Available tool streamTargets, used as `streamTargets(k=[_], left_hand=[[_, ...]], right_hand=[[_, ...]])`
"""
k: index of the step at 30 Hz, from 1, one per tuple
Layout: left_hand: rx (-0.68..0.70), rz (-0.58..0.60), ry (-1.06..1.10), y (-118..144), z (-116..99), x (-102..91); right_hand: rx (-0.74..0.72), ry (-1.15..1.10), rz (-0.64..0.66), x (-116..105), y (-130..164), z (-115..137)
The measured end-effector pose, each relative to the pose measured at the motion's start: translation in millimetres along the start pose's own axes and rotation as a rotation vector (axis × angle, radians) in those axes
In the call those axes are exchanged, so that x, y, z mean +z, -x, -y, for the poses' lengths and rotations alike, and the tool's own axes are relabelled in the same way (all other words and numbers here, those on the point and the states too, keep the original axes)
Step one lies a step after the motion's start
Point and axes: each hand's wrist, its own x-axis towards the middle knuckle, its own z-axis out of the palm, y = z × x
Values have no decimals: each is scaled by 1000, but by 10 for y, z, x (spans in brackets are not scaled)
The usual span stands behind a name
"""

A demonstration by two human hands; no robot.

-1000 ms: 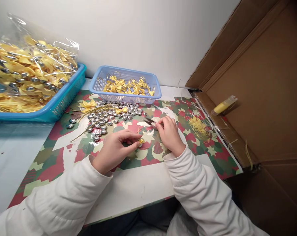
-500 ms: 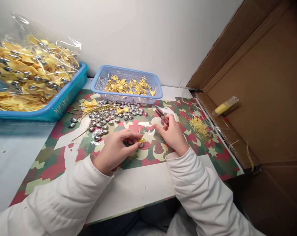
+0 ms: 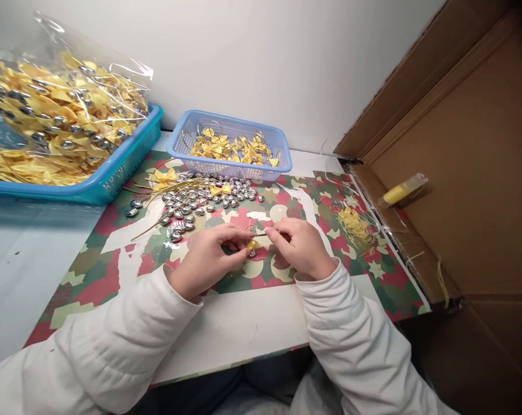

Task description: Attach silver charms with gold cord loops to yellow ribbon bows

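My left hand (image 3: 215, 253) pinches a small yellow ribbon bow (image 3: 252, 245) with a silver bell (image 3: 252, 252) below it and a thin gold loop above. My right hand (image 3: 301, 246) is closed around a pair of small thread snips (image 3: 262, 234). Only their dark tips show, pointing left and reaching the cord by my left fingertips; the fingers hide the rest. Many loose silver bells (image 3: 187, 210) lie beyond my left hand, with gold cords (image 3: 174, 193) and further yellow bows (image 3: 220, 189) across them.
A blue basket (image 3: 174, 151) of finished-looking bows stands at the back. On the left, a larger blue basket (image 3: 109, 184) carries a clear bag (image 3: 70, 109) of bows with bells. Yellow thread scraps (image 3: 356, 226) lie right, near a cardboard wall (image 3: 459, 173) and a yellow tube (image 3: 402, 190).
My right hand has turned and moved the snips from pointing up and away to pointing left at the cord by my left hand. The view has shifted slightly.
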Motion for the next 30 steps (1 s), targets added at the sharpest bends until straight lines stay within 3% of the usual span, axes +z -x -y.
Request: streamTargets(k=[9,30], left_hand=[[1,8,8,6,-12,-9],[14,19,9,8,-2,-7]], right_hand=[[55,135,-21,58,-7,-6],[63,74,17,107,-20,31]])
